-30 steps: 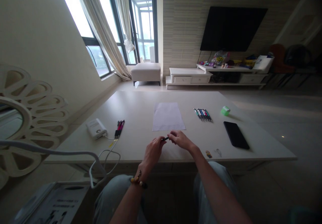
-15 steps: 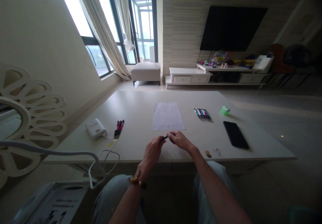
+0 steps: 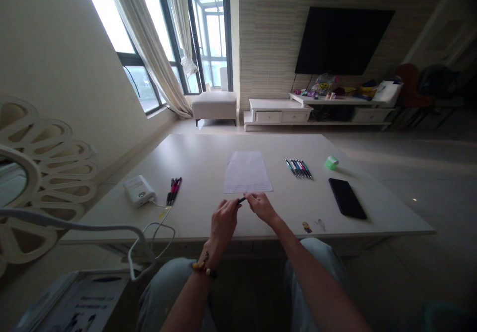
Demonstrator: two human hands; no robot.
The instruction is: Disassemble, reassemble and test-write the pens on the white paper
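Observation:
A dark pen spans the gap between my two hands, just above the near part of the white table. My left hand is closed around its lower left end. At the upper right end, the fingers of my right hand pinch it. Most of the pen is covered by my fingers. Beyond my hands lies a sheet of white paper, its near edge close to my right fingers. Several pens lie in a row right of the paper, and a few dark and pink pens lie to the left.
A white power adapter with a cable sits at the left. On the right are a black phone, a green-and-white small container, a small yellow figure and a clear small item near the front edge.
Both hands have shifted very slightly, still holding the pen between them. The whole view has moved a little, so the table things appear slightly further left.

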